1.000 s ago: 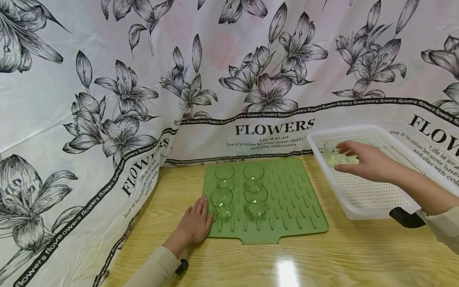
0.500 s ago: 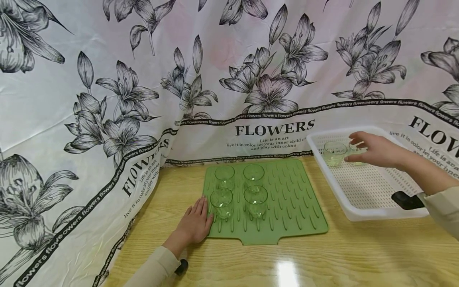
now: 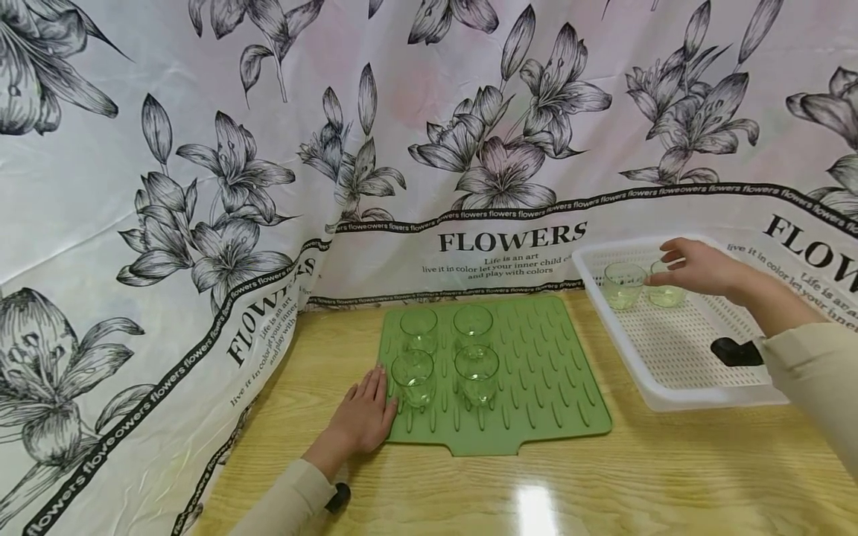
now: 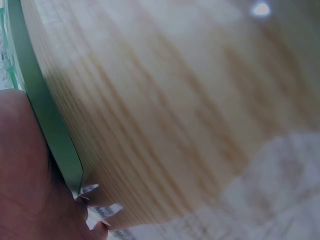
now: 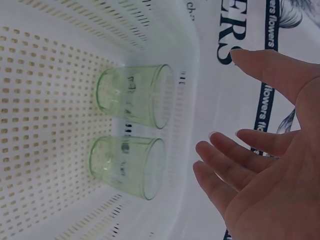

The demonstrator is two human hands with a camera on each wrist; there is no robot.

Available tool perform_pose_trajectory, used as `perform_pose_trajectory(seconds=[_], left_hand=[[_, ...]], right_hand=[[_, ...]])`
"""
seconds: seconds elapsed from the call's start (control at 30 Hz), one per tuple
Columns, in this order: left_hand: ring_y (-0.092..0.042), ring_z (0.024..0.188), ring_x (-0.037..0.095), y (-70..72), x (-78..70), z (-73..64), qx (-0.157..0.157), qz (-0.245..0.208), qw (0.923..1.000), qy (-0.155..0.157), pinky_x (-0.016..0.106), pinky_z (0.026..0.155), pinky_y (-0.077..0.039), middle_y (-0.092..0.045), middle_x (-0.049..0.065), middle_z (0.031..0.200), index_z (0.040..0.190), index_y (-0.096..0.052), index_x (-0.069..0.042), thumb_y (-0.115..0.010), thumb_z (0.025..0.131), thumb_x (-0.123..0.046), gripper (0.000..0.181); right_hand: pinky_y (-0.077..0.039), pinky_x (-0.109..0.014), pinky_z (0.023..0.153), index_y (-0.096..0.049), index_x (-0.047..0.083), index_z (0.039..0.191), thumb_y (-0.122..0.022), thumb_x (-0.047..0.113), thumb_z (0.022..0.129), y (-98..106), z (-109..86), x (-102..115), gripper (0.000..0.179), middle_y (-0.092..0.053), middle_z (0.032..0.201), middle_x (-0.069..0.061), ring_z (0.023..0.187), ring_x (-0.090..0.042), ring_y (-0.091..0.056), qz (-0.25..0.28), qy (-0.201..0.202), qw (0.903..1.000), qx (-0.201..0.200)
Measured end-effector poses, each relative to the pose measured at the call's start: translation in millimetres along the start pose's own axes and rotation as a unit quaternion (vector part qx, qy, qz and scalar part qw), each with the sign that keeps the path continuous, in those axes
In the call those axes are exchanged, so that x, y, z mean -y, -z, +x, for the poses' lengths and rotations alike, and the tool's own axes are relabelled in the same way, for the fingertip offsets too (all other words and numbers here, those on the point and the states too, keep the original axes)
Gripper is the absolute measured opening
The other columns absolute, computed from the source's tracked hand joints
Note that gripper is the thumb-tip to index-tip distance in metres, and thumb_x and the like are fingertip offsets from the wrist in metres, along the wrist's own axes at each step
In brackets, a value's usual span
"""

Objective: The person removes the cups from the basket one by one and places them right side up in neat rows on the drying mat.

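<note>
My right hand (image 3: 707, 274) hovers over a white perforated basket (image 3: 684, 365) at the right. Its thumb and fingers are spread, holding nothing. Two pale green glasses stand inside by the far wall: a left glass (image 3: 623, 292) and a right glass (image 3: 668, 298), partly covered by the fingers. The right wrist view shows a gap between the hand (image 5: 265, 170) and both glasses, one glass (image 5: 135, 95) above the other glass (image 5: 127, 166). My left hand (image 3: 362, 418) rests flat at the left edge of a green ridged mat (image 3: 556, 372), beside the front left glass (image 3: 414, 381).
Several clear green glasses, including a front right glass (image 3: 477, 378), stand in two rows on the mat's left half. Wooden tabletop (image 3: 429, 499) surrounds the mat and basket. A flower-printed cloth (image 3: 415, 171) hangs behind and along the left.
My right hand has moved from over the left glass in the basket to over the right one, slightly away from me. The left hand and the glasses on the mat stay put.
</note>
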State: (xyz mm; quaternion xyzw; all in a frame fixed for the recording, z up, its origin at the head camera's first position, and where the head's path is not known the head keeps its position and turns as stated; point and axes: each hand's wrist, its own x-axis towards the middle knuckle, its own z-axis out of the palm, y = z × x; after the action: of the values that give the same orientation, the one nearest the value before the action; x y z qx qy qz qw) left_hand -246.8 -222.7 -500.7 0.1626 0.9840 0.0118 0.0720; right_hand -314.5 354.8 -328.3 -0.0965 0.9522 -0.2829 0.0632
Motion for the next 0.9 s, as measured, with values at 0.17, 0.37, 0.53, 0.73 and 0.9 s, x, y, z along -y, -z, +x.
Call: perform_pose_trajectory(seconds=[0.17, 0.37, 0.53, 0.73, 0.9], left_hand=[[-0.013, 0.157, 0.033, -3.3, 1.4, -0.5, 0.002, 0.010, 1.0000, 0.001, 0.055, 0.123, -0.022, -0.008, 0.015, 0.171, 0.163, -0.014, 0.000, -0.021, 0.112, -0.046, 0.069], [-0.014, 0.157, 0.033, -5.6, 3.6, -0.4, -0.008, 0.006, 0.9999, -0.004, 0.055, 0.123, -0.024, -0.009, 0.015, 0.171, 0.163, -0.015, -0.001, -0.019, 0.112, -0.050, 0.071], [-0.013, 0.157, 0.033, -4.0, 2.6, 0.7, 0.000, 0.007, 1.0000, 0.000, 0.054, 0.123, -0.022, -0.007, 0.015, 0.171, 0.164, -0.013, -0.001, -0.020, 0.112, -0.047, 0.069], [-0.013, 0.157, 0.035, 7.1, -4.7, -5.0, 0.012, -0.011, 0.9999, 0.001, 0.056, 0.124, -0.020, -0.009, 0.017, 0.171, 0.163, -0.015, 0.002, -0.024, 0.113, -0.043, 0.067], [-0.014, 0.157, 0.035, 12.2, -7.6, -8.5, 0.011, -0.012, 0.9999, 0.001, 0.055, 0.124, -0.021, -0.010, 0.018, 0.170, 0.162, -0.017, 0.003, -0.025, 0.113, -0.040, 0.066]], right_hand=[[-0.042, -0.071, 0.098, -0.016, -0.028, 0.146, -0.063, 0.029, 0.101, -7, 9.1, -10, 0.087, -0.032, 0.141, -0.051, 0.128, -0.065, -0.036, 0.011, -0.018, 0.9996, 0.018], [-0.040, -0.072, 0.100, -0.013, -0.028, 0.146, -0.064, 0.033, 0.100, -14, 20.5, -19, 0.092, -0.027, 0.144, -0.052, 0.128, -0.067, -0.035, 0.021, -0.028, 0.9986, 0.040], [-0.038, -0.075, 0.100, -0.008, -0.028, 0.147, -0.065, 0.038, 0.099, -20, 24.0, -20, 0.100, -0.021, 0.145, -0.054, 0.128, -0.069, -0.033, 0.029, -0.033, 0.9968, 0.067], [-0.032, -0.077, 0.103, 0.000, -0.028, 0.148, -0.069, 0.040, 0.096, -27, 29.1, -22, 0.109, -0.017, 0.146, -0.055, 0.129, -0.071, -0.028, 0.039, -0.045, 0.9947, 0.084], [-0.023, -0.078, 0.107, 0.009, -0.026, 0.148, -0.070, 0.042, 0.096, -31, 35.4, -23, 0.116, -0.008, 0.148, -0.055, 0.133, -0.071, -0.018, 0.056, -0.049, 0.9934, 0.087]])
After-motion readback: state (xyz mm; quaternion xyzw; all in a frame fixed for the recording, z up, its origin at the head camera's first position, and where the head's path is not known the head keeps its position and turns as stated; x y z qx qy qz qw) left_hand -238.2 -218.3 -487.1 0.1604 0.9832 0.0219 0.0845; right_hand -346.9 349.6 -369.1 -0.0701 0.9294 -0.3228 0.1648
